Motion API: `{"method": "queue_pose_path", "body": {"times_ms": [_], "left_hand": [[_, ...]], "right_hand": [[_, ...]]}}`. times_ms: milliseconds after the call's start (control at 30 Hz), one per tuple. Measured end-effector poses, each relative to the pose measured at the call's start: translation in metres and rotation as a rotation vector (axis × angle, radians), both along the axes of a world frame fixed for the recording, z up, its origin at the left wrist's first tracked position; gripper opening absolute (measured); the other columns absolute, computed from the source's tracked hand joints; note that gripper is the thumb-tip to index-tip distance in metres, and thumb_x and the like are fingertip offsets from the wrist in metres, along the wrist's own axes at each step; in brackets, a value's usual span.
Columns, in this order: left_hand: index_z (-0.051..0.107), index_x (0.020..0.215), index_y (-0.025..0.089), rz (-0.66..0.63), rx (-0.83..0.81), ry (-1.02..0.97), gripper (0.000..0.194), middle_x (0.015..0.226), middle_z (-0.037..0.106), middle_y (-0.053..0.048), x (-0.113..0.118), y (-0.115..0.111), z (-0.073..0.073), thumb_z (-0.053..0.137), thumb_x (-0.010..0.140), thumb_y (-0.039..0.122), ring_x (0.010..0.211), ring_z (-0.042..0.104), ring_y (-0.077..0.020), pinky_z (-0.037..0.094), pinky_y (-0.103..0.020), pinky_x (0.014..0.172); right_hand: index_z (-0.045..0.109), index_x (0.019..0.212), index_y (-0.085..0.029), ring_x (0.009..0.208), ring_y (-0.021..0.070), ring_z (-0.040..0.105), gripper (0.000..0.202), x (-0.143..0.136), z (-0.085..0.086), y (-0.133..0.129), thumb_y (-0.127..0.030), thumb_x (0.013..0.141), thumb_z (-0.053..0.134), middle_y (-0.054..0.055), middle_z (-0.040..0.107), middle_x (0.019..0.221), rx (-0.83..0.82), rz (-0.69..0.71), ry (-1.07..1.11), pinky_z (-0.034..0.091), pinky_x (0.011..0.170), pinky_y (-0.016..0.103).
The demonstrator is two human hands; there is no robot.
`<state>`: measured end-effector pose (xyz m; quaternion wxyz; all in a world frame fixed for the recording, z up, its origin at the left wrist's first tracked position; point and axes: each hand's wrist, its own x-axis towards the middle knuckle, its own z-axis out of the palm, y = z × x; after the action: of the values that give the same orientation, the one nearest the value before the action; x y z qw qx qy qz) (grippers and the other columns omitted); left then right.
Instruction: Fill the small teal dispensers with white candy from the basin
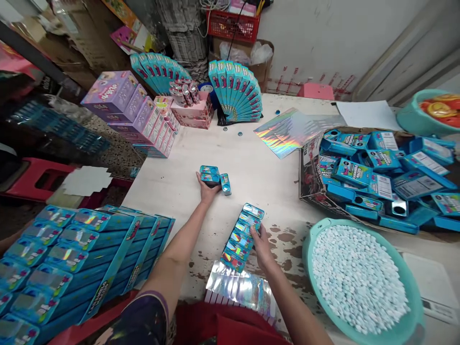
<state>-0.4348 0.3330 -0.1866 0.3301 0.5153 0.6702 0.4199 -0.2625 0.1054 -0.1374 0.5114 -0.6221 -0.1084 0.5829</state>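
My left hand [207, 190] is closed around a pair of small blue boxes [209, 170] standing on the white table. Just right of them, another small blue box [225, 184] stands upright, slightly turned. Closer to me is a slanting row of several blue boxes [240, 235] with shiny rainbow tops. My right hand [263, 247] grips this row from its right side, the thumb on top and the other fingers partly hidden. Shiny holographic sheets [239, 286] lie at the table's near edge, below the row.
On the right stand a carton [309, 167] heaped with blue boxes and a turquoise basin [309, 249] of pale candies. Stacked blue display boxes [118, 254] fill the left front. Purple boxes [113, 96] and fanned blue boxes [237, 91] stand behind. A holographic sheet [283, 132] lies right of centre.
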Motion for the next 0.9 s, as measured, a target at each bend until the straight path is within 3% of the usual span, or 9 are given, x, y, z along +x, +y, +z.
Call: {"method": "queue_pose_path", "body": {"times_ms": [100,200,333,433,500,633,767,833,900], "left_hand": [[-0.001,0.147,0.025,0.033,-0.064,0.220,0.116,0.142,0.041,-0.014,0.007,0.026,0.005,0.077,0.061,0.031,0.126,0.044,-0.0287,0.036,-0.044,0.103],[0.015,0.146,0.020,0.061,-0.073,0.413,0.091,0.140,0.042,-0.016,0.003,0.035,0.009,0.067,0.072,0.027,0.132,0.033,-0.0327,0.028,-0.052,0.106],[0.026,0.142,0.018,0.057,0.012,0.292,0.068,0.137,0.043,-0.015,-0.004,-0.008,0.000,0.048,0.078,0.011,0.127,0.040,-0.0255,0.035,-0.041,0.103],[0.021,0.143,0.021,-0.074,0.072,0.088,0.077,0.140,0.038,-0.015,0.009,-0.053,-0.010,0.058,0.076,0.022,0.116,0.050,-0.0227,0.048,-0.033,0.086],[0.026,0.140,0.020,-0.085,0.051,0.091,0.084,0.138,0.039,-0.016,0.025,-0.064,-0.010,0.069,0.069,0.032,0.111,0.054,-0.0231,0.049,-0.033,0.082],[0.051,0.117,0.019,-0.030,-0.039,0.220,0.052,0.112,0.059,-0.010,0.044,-0.028,0.006,0.068,0.072,0.036,0.094,0.061,-0.0204,0.047,-0.033,0.084],[0.057,0.103,0.017,-0.002,-0.084,0.318,0.026,0.107,0.063,-0.011,0.029,0.019,0.022,0.060,0.079,0.027,0.101,0.059,-0.0217,0.045,-0.033,0.087],[0.056,0.105,0.017,0.010,-0.107,0.332,0.028,0.110,0.062,-0.011,0.015,0.023,0.029,0.060,0.079,0.024,0.100,0.060,-0.0221,0.044,-0.035,0.088],[0.052,0.113,0.017,-0.006,-0.119,0.303,0.036,0.112,0.062,-0.011,0.003,0.007,0.040,0.060,0.079,0.026,0.090,0.063,-0.0198,0.047,-0.034,0.084]], "right_hand": [[0.039,0.134,-0.028,0.106,0.0276,0.060,0.076,0.000,0.001,0.000,-0.055,0.070,0.069,0.008,0.060,0.122,-0.027,0.008,0.010,0.054,0.077,0.037],[0.039,0.134,-0.029,0.105,0.0276,0.061,0.077,0.000,0.002,-0.001,-0.056,0.069,0.070,0.008,0.058,0.126,-0.060,0.015,0.023,0.055,0.073,0.035],[0.043,0.132,-0.028,0.107,0.0284,0.060,0.078,0.000,0.005,-0.001,-0.058,0.066,0.071,0.008,0.056,0.130,-0.139,-0.005,0.058,0.055,0.072,0.034],[0.039,0.134,-0.031,0.108,0.0282,0.060,0.078,-0.001,0.009,-0.001,-0.059,0.067,0.069,0.007,0.054,0.131,-0.153,0.006,0.080,0.056,0.071,0.035],[0.038,0.135,-0.033,0.110,0.0277,0.059,0.076,-0.002,0.013,-0.002,-0.059,0.069,0.068,0.006,0.052,0.134,-0.160,0.023,0.081,0.056,0.070,0.034],[0.036,0.134,-0.034,0.110,0.0273,0.059,0.075,-0.005,0.020,-0.005,-0.058,0.070,0.067,0.007,0.052,0.134,-0.194,0.051,0.110,0.056,0.067,0.033],[0.041,0.130,-0.030,0.101,0.0273,0.064,0.076,-0.009,0.021,-0.005,-0.056,0.066,0.072,0.007,0.062,0.122,-0.180,0.054,0.096,0.057,0.067,0.034],[0.044,0.127,-0.028,0.098,0.0269,0.066,0.073,-0.009,0.021,-0.003,-0.055,0.065,0.073,0.006,0.065,0.117,-0.158,0.057,0.094,0.057,0.069,0.036],[0.046,0.125,-0.028,0.098,0.0262,0.065,0.069,-0.010,0.021,0.000,-0.055,0.066,0.072,0.005,0.066,0.115,-0.119,0.066,0.109,0.056,0.074,0.036]]}}
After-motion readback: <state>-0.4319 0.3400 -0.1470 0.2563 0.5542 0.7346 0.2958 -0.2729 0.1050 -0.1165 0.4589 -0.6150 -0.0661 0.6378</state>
